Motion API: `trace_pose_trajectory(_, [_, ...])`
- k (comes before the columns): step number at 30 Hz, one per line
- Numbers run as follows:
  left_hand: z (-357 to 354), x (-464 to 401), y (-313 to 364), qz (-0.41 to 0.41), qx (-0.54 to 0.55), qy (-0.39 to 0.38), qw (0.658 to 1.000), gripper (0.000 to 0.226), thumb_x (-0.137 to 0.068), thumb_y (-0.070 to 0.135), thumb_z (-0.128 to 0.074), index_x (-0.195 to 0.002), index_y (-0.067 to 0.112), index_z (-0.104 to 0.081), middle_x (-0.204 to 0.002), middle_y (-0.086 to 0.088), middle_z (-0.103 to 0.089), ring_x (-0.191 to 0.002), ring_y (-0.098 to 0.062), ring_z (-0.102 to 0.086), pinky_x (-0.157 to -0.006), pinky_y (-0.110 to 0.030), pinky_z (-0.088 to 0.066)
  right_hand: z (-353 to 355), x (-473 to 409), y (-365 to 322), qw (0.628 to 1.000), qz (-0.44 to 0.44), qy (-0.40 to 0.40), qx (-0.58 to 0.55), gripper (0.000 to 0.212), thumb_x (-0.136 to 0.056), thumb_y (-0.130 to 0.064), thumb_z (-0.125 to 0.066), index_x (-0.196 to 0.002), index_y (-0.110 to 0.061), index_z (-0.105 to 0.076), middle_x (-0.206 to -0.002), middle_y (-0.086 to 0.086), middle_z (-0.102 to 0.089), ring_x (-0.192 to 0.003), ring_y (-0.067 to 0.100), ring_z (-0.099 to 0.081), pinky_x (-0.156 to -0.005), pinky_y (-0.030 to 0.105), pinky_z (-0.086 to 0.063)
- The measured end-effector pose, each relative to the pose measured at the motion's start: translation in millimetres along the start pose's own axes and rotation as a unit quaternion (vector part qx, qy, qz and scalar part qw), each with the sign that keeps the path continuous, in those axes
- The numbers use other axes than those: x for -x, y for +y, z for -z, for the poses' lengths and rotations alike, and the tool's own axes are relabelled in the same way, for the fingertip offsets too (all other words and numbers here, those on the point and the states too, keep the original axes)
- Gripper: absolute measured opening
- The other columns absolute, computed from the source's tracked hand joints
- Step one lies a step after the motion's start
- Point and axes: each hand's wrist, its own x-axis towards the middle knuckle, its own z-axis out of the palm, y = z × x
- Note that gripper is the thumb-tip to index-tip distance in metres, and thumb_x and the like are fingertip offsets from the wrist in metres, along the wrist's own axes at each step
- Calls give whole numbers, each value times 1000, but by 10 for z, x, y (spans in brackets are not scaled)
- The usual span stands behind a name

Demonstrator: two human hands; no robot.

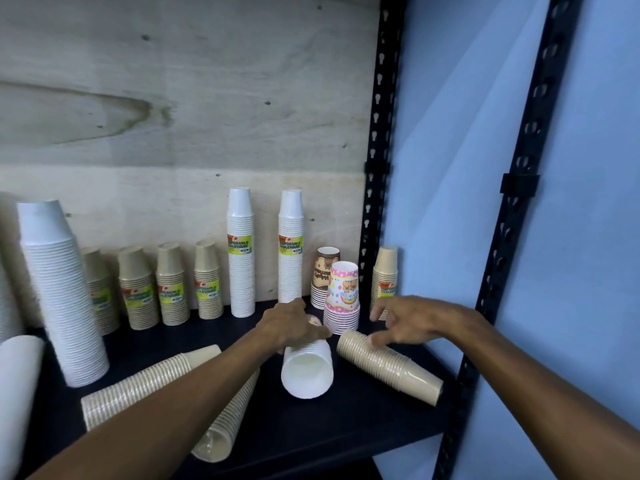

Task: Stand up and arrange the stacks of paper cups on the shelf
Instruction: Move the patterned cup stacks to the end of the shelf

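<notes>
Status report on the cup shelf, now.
Left hand grips the lying white stack. Right hand open over the lying tan stack. Pink stack close behind.

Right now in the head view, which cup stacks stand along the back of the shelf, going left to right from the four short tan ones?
Four short tan stacks → two tall white stacks → brown printed stack → pink printed stack, slightly nearer → tan stack at the upright post.
</notes>
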Motion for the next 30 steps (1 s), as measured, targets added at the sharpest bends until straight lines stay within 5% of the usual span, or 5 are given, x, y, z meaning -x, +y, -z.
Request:
trace_pose_trajectory(9, [12, -32, 46, 40, 82, -81, 993, 84, -73, 53, -74, -138, 10, -42, -118, -6, -60, -95, -22, -67, -75, -34, -60, -278, -189, 34, 999, 2, -40, 35, 92, -74, -64, -73, -148, -29, -32, -145, -1, -48, -125, 21, -51, -105, 38, -44])
trace_pose_trajectory(16, [96, -103, -135, 41, 231, -79, 969, 93, -77, 44, -77, -150, 14, -27, -128, -3, -49, -102, -20, -58, -74, -32, -55, -283, -314, 62, 999, -4, -30, 28, 79, -77, -60, -71, -142, -28, -41, -130, -2, -57, -113, 20, -57, -99, 40, -50])
trace_pose_trajectory(22, [125, -221, -283, 8, 332, -26, 943, 93, -72, 36, -84, -147, 13, -33, -124, 0, -60, -108, -18, -61, -92, -34, -52, -187, -282, 16, 985, -25, -69, -154, 45, -87, -46, -69, -124, -28, -51, -108, -4, -61, -89, 12, -66, -66, 33, -59])
trace_pose_trajectory(25, [97, -227, -309, -22, 352, 11, 936, 80, -75, 25, -83, -141, 13, -40, -106, 6, -63, -100, -14, -63, -85, -27, -51, -209, -244, 52, 958, -35, -98, -267, 40, -93, -37, -67, -128, -32, -48, -120, 2, -58, -96, 18, -67, -74, 41, -62])
trace_pose_trajectory(30, [30, -302, -401, -40, 339, 48, 939, 76, -64, 28, -88, -129, 16, -51, -113, -1, -67, -99, -16, -67, -92, -37, -56, -251, -207, 94, 936, -22, -100, -336, 23, -99, -36, -57, -122, -36, -56, -126, 3, -55, -103, 23, -65, -87, 46, -58])
